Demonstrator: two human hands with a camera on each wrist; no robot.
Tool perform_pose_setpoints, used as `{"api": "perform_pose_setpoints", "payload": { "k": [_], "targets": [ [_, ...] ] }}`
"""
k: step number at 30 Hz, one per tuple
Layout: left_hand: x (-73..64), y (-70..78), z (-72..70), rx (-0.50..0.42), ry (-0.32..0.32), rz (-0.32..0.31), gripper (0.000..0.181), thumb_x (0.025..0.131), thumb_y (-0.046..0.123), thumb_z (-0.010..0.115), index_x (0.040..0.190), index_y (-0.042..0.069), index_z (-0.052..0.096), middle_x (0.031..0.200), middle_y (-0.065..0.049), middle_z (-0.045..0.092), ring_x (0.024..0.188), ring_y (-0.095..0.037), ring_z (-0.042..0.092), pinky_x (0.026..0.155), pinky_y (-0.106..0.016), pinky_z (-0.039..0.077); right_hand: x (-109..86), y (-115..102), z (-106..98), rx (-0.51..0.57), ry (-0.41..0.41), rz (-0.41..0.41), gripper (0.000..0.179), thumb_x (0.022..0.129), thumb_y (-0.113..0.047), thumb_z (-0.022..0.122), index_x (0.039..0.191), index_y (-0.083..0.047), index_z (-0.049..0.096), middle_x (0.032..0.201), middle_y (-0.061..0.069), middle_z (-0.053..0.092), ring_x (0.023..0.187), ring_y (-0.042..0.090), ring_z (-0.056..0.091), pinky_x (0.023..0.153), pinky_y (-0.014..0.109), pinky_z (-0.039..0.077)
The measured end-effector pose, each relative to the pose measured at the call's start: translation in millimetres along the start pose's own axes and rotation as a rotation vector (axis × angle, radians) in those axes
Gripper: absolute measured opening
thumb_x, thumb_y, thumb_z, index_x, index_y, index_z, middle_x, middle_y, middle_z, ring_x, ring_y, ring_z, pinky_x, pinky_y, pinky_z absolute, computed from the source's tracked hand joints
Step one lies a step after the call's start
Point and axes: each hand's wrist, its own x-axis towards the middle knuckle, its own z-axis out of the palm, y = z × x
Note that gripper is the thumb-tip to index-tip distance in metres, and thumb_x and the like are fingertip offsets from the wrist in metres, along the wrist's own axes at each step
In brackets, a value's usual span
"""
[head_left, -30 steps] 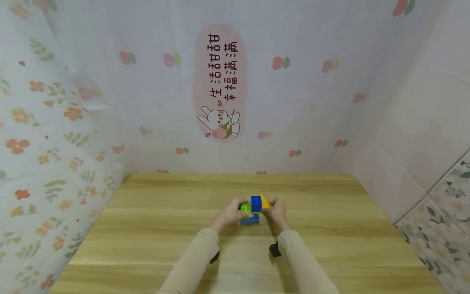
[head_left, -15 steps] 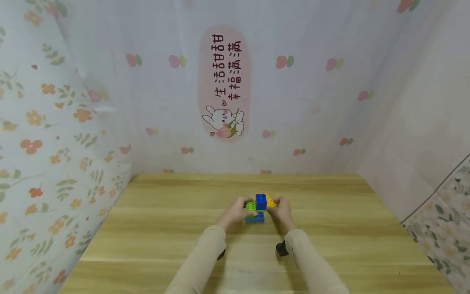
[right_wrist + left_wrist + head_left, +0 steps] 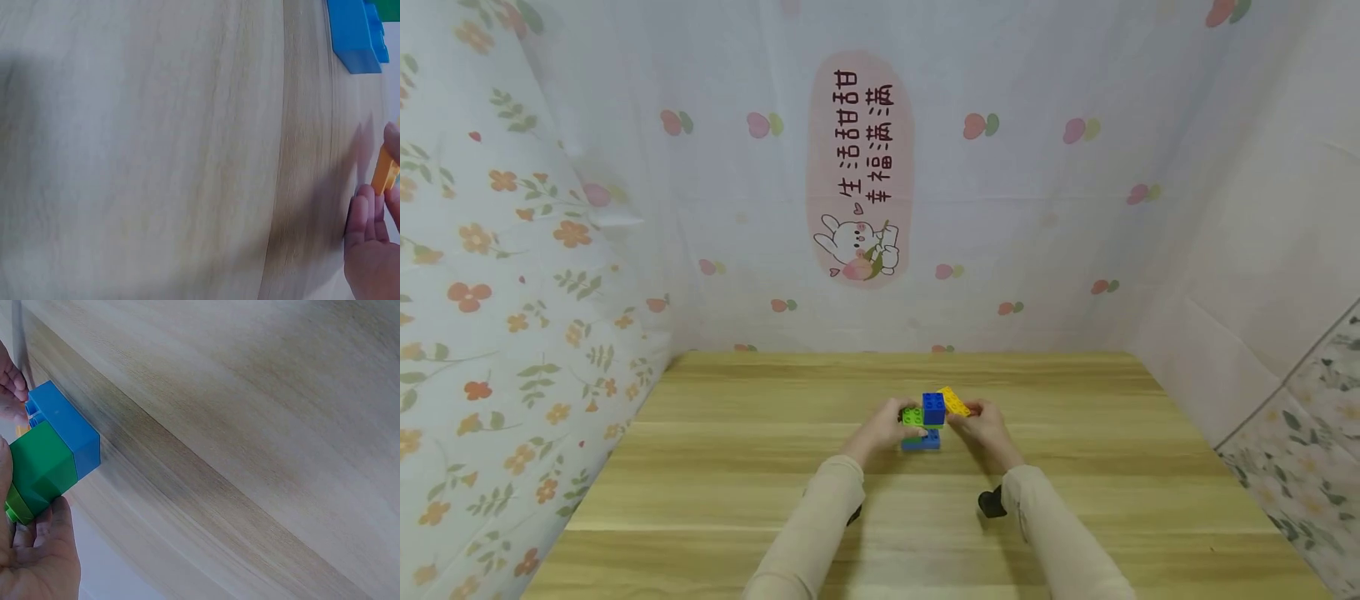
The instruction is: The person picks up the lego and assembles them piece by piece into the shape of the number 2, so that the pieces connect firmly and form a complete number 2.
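Observation:
In the head view my left hand [image 3: 886, 428] grips a stack of toy building bricks from its left side. A lime green brick [image 3: 912, 416] and a dark blue brick [image 3: 933, 408] show on top, and a lighter blue brick [image 3: 919, 443] is at the bottom. The left wrist view shows fingers round the green brick [image 3: 44, 456], with the blue brick [image 3: 69, 422] joined to it. Just right of the stack, my right hand [image 3: 988, 427] pinches a yellow brick [image 3: 955, 402], tilted. That yellow brick [image 3: 384, 172] is partly cut off in the right wrist view.
The bricks are over a wooden table [image 3: 737, 400]. A patterned cloth [image 3: 1037, 208] hangs behind it, and a floral cloth [image 3: 535, 333] runs along the left side. Dark wrist devices [image 3: 992, 502] sit below the cuffs.
The head view has shifted slightly. My right hand has moved a little to the right and the yellow brick has turned and risen beside the dark blue brick. The left hand keeps its hold.

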Motion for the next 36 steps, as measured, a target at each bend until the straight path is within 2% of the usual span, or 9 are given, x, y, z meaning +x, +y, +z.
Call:
{"api": "perform_pose_setpoints", "payload": {
  "k": [8,16,21,26,30,33,36],
  "targets": [
    [0.0,-0.2,-0.1,0.014,-0.004,-0.010,0.047,0.083,0.016,0.067,0.125,0.000,0.051,0.122,-0.016,0.056,0.104,-0.024,0.055,0.092,-0.038,0.048,-1.6,-2,-7,-0.049,-0.037,-0.028,0.044,0.084,-0.019,0.066,0.115,0.010,0.052,0.106,0.023,0.057,0.091,0.025,0.054,0.077,0.028,0.049],
    [-1.4,0.6,-1.6,-0.010,-0.011,-0.023,0.046,0.084,0.015,0.065,0.125,0.001,0.051,0.115,-0.013,0.058,0.093,-0.018,0.055,0.084,-0.033,0.050,-3.7,-11,-11,-0.024,-0.049,-0.048,0.043,0.084,-0.018,0.065,0.118,0.005,0.053,0.107,0.020,0.057,0.094,0.025,0.054,0.082,0.030,0.048],
    [-0.1,0.5,-2.0,0.003,-0.022,-0.005,0.045,0.084,0.014,0.065,0.125,0.000,0.051,0.110,-0.013,0.060,0.090,-0.017,0.056,0.080,-0.031,0.051,-2.0,-19,-11,-0.047,-0.035,-0.081,0.046,0.084,-0.019,0.066,0.120,0.007,0.052,0.110,0.023,0.057,0.098,0.028,0.056,0.080,0.029,0.052],
    [0.7,-0.8,-2.2,0.029,-0.019,0.003,0.047,0.084,0.016,0.066,0.125,-0.001,0.051,0.112,-0.014,0.060,0.093,-0.018,0.057,0.083,-0.033,0.051,-0.6,-29,-12,-0.087,-0.019,-0.121,0.049,0.085,-0.022,0.066,0.122,0.006,0.052,0.113,0.024,0.056,0.101,0.031,0.056,0.079,0.030,0.053],
    [0.0,0.3,-3.2,0.042,-0.016,-0.002,0.048,0.084,0.018,0.066,0.126,0.000,0.051,0.116,-0.014,0.059,0.098,-0.021,0.057,0.086,-0.035,0.050,-2.5,-37,-14,-0.075,-0.018,-0.171,0.051,0.083,-0.027,0.067,0.122,0.005,0.053,0.112,0.023,0.058,0.101,0.032,0.057,0.083,0.035,0.053],
    [-0.5,1.6,-3.7,0.039,-0.013,-0.010,0.049,0.083,0.019,0.067,0.126,0.000,0.051,0.117,-0.014,0.059,0.099,-0.021,0.057,0.087,-0.036,0.050,-6.5,-42,-15,-0.069,-0.014,-0.219,0.055,0.082,-0.032,0.067,0.119,0.006,0.054,0.109,0.022,0.059,0.096,0.030,0.058,0.079,0.034,0.054],
    [-0.7,2.3,-3.3,0.035,-0.009,-0.012,0.049,0.083,0.019,0.067,0.126,0.000,0.051,0.118,-0.014,0.058,0.100,-0.021,0.056,0.088,-0.036,0.049,-8.2,-47,-16,-0.046,-0.026,-0.216,0.054,0.082,-0.031,0.067,0.120,0.005,0.053,0.109,0.021,0.059,0.096,0.029,0.058,0.079,0.034,0.054]
  ]
}}
